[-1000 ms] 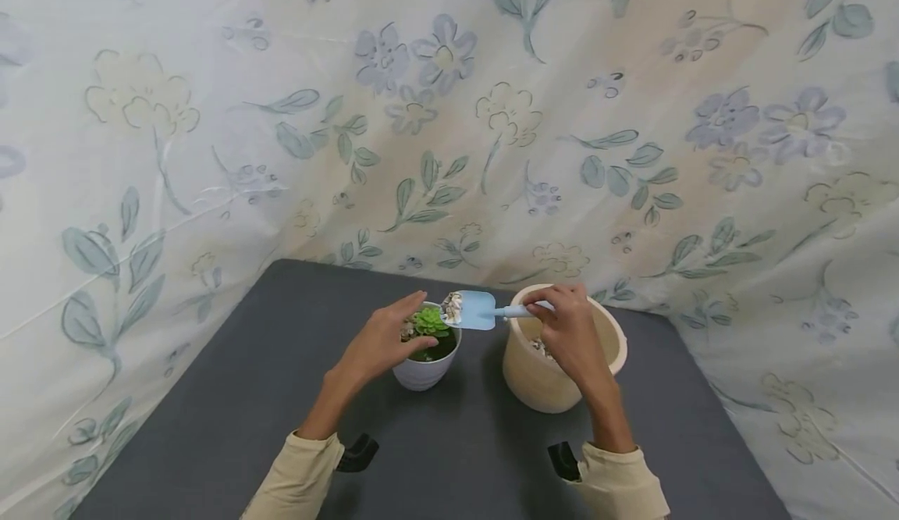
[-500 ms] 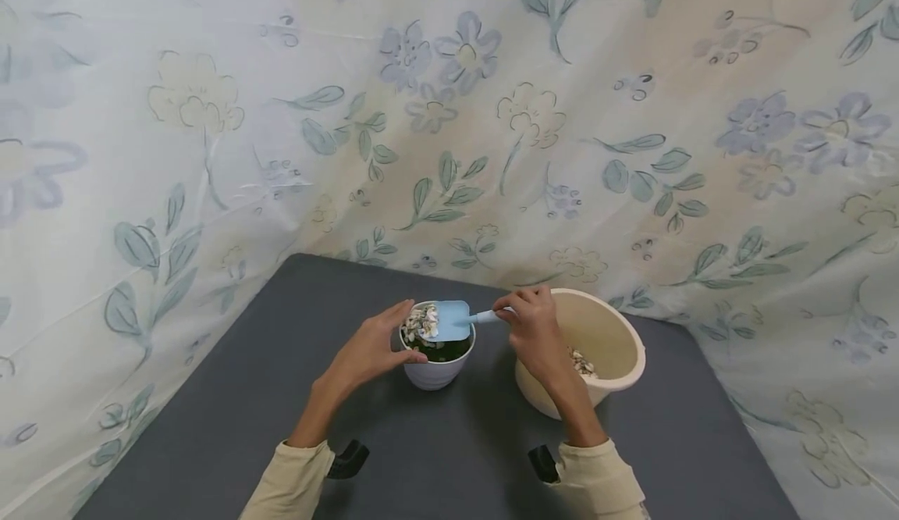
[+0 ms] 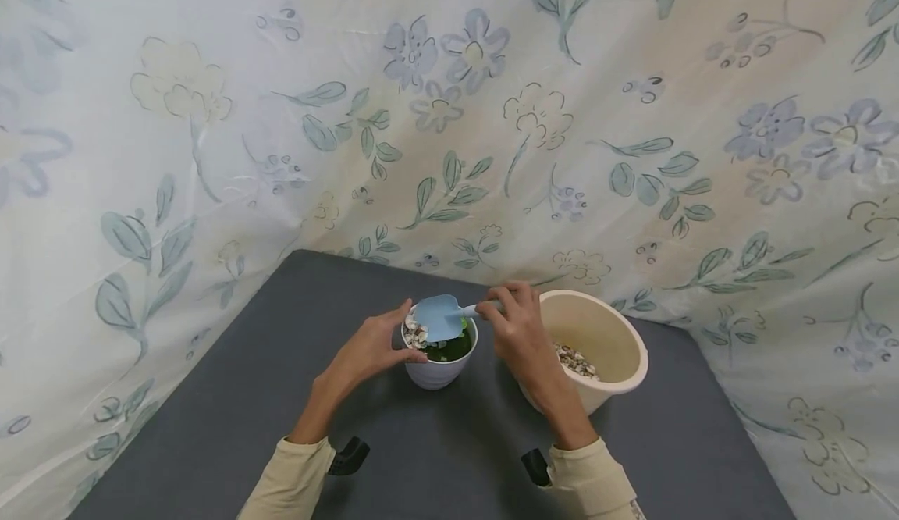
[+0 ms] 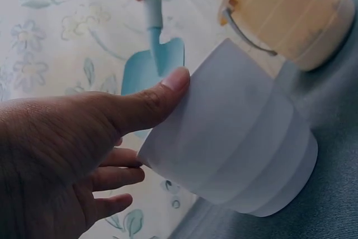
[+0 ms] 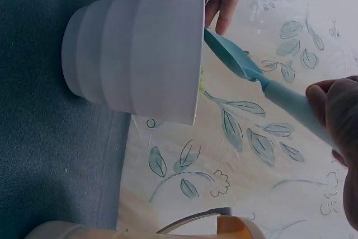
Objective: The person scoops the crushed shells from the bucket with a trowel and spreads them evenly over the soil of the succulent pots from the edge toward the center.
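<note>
A small white ribbed pot point(image 3: 437, 368) point(image 4: 235, 149) point(image 5: 134, 54) stands on the dark grey table point(image 3: 281, 395), holding a green plant and pale pebbles point(image 3: 416, 336). My left hand point(image 3: 372, 348) point(image 4: 72, 144) holds the pot's left side, thumb on its wall. My right hand point(image 3: 516, 329) point(image 5: 335, 116) pinches the handle of a light blue trowel point(image 3: 438, 317) point(image 4: 152, 62) point(image 5: 251, 74). The trowel's blade is tipped over the pot's rim. To the right stands a cream bucket point(image 3: 597, 348) point(image 4: 291, 15) with pebbles point(image 3: 576, 361) at its bottom.
A floral cloth point(image 3: 449, 114) hangs close behind and along both sides of the table. Bare tabletop lies in front of the pots and to the left. Cream sleeves point(image 3: 295, 481) and black wrist mounts point(image 3: 347, 454) show at the bottom.
The trowel has travelled left from beside the bucket to over the white pot and tilted; its pebbles now lie in the pot. The left hand stays on the pot.
</note>
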